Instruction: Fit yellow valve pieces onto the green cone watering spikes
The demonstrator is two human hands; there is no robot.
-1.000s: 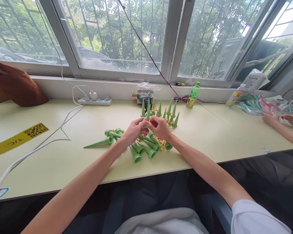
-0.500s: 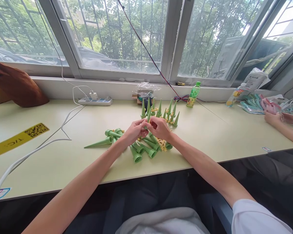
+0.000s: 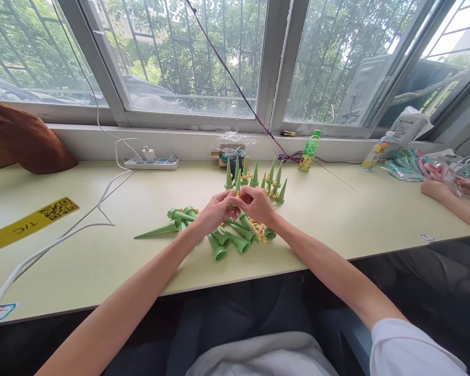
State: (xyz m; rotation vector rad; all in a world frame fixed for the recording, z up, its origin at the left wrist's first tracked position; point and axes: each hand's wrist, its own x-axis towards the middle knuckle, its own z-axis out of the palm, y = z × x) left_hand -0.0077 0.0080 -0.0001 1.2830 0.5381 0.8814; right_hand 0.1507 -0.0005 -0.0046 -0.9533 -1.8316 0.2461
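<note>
My left hand (image 3: 219, 208) is closed around the base of a green plastic watering spike (image 3: 238, 183), which points upward. Against it, my right hand (image 3: 257, 204) pinches at a small yellow valve (image 3: 238, 195) on the spike's side; fingers cover most of it. Behind both hands, several green spikes with yellow valves (image 3: 255, 175) stand upright on the table. Loose green spikes (image 3: 239, 244) lie in a heap below and left of my hands, some with open threaded ends facing me. Small loose yellow valves (image 3: 263, 233) are piled under my right wrist.
A small box with clear plastic wrap (image 3: 232, 149) and a green bottle (image 3: 309, 150) stand near the window. On the left are a power strip (image 3: 152, 163) and a white cable (image 3: 105, 196). At far right, another person's hands (image 3: 436, 190) handle bagged items.
My hands stay together with small finger movements; the yellow valve shows a little more beside the held spike. The view shifts slightly. The other person's hands have moved a little.
</note>
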